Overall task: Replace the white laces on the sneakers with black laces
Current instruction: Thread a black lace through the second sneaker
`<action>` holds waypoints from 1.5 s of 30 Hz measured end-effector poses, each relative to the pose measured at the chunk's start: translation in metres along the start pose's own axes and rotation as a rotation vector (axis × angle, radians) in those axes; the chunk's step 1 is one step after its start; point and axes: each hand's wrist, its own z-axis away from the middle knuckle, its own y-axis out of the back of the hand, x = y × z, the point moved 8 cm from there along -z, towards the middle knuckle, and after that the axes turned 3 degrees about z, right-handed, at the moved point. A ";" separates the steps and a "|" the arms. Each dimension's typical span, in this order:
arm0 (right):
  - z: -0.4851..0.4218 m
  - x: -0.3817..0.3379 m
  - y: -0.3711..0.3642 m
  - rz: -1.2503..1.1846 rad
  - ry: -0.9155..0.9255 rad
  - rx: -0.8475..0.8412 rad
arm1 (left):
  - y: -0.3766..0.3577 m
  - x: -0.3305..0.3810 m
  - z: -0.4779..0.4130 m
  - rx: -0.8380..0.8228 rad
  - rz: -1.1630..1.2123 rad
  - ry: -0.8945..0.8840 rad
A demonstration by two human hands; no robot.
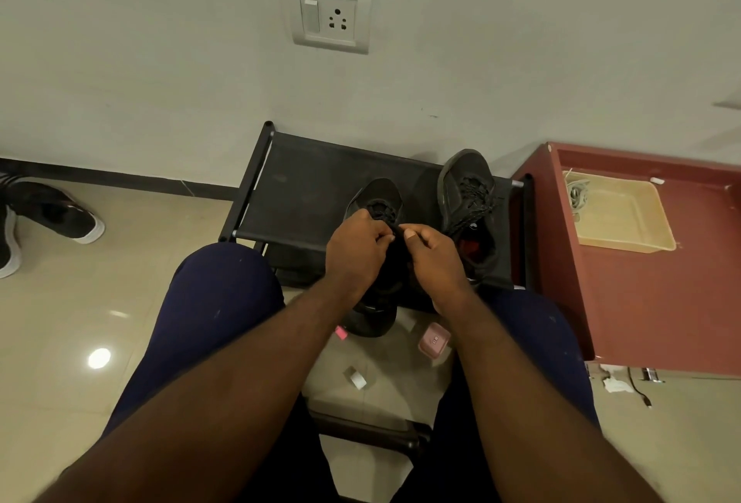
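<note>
The black lace (397, 228) is pinched from both sides by curled fingertips of the left hand (357, 248) and right hand (433, 258). Below them the near sneaker (375, 201) is set on the rack (304, 189), toe pointing away. Its eyelets lie just beyond the left fingers, so that hand is judged nearer.

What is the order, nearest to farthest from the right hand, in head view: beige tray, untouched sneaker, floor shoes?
1. Untouched sneaker, on the rack beside the right hand.
2. Beige tray, on the right.
3. Floor shoes, far left.
</note>
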 end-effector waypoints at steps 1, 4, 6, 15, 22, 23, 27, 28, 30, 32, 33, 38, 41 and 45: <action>-0.001 0.002 0.000 -0.024 -0.023 0.002 | -0.001 0.000 0.000 -0.002 -0.006 -0.002; -0.005 0.007 -0.004 -0.110 -0.083 0.005 | 0.000 0.000 0.000 -0.008 -0.027 -0.010; -0.007 0.008 -0.004 -0.121 -0.098 0.019 | -0.001 -0.001 -0.001 -0.021 -0.033 -0.014; -0.016 -0.006 0.009 -0.083 -0.028 0.187 | -0.002 -0.002 -0.001 -0.059 -0.044 -0.022; -0.007 -0.023 0.050 -0.558 -0.033 0.338 | 0.000 -0.001 0.001 -0.047 -0.027 -0.012; -0.006 -0.025 0.056 -0.546 -0.025 0.368 | 0.000 -0.001 0.001 -0.049 -0.019 -0.013; -0.004 -0.034 0.053 -0.100 0.030 0.308 | -0.002 -0.001 0.001 -0.038 0.008 -0.027; -0.005 -0.035 0.043 0.086 0.067 0.245 | -0.002 -0.001 0.001 -0.034 0.014 -0.031; -0.005 -0.031 0.021 0.411 0.118 0.097 | -0.003 -0.001 0.000 -0.040 0.042 -0.043; -0.003 -0.026 0.005 0.591 0.133 -0.031 | -0.007 -0.001 -0.001 -0.081 0.038 -0.068; -0.002 -0.024 0.003 0.641 0.138 -0.060 | -0.011 -0.001 -0.001 -0.109 0.012 -0.080; -0.005 -0.024 0.005 0.708 0.144 -0.031 | -0.016 -0.004 -0.004 -0.168 -0.030 -0.079; -0.005 -0.022 0.010 0.781 0.059 0.108 | -0.016 -0.002 -0.003 -0.171 -0.035 -0.087; -0.008 -0.019 0.031 0.420 -0.009 0.309 | -0.014 -0.004 -0.001 -0.155 -0.061 -0.064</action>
